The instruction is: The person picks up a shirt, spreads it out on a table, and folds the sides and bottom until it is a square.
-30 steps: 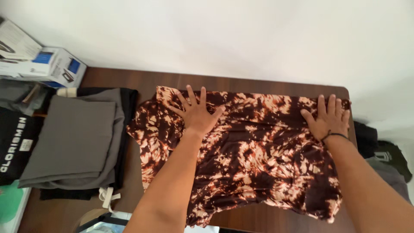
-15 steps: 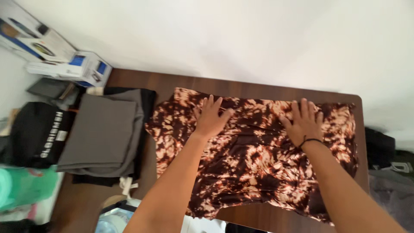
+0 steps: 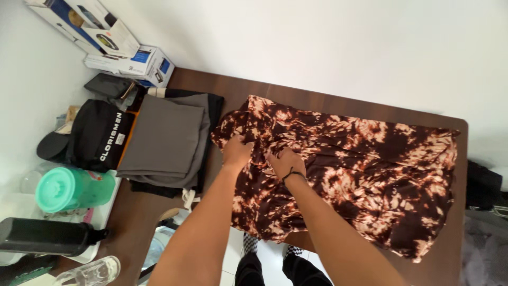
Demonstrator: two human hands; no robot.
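A brown and cream tie-dye garment of thin soft fabric [image 3: 349, 159] lies spread over the dark brown wooden table [image 3: 455, 254], covering most of its right and middle part, with its lower edge hanging a little over the near side of the table. Both hands are at the left end of this cloth, close to each other. The left hand [image 3: 236, 150] is curled and grips a bunch of the fabric near the left edge, so the cloth rises in folds there instead of lying flat. The right hand [image 3: 286, 161], which has a thin black band at the wrist, rests just beside it with the fingers bent into the cloth; it seems to pinch a fold, but the fingertips are partly hidden in the pattern. The rest of the garment stays flat, probably because only this end is lifted. To the left of the garment, touching or nearly touching its edge, is a pile of folded grey and black clothes [image 3: 164, 137], stacked neatly, so it reads as a place for finished pieces. Further left are white and blue cardboard boxes [image 3: 127, 55] against the wall, a black bag [image 3: 100, 135], a green plastic jug with lid [image 3: 69, 189] and a black bottle [image 3: 45, 237].
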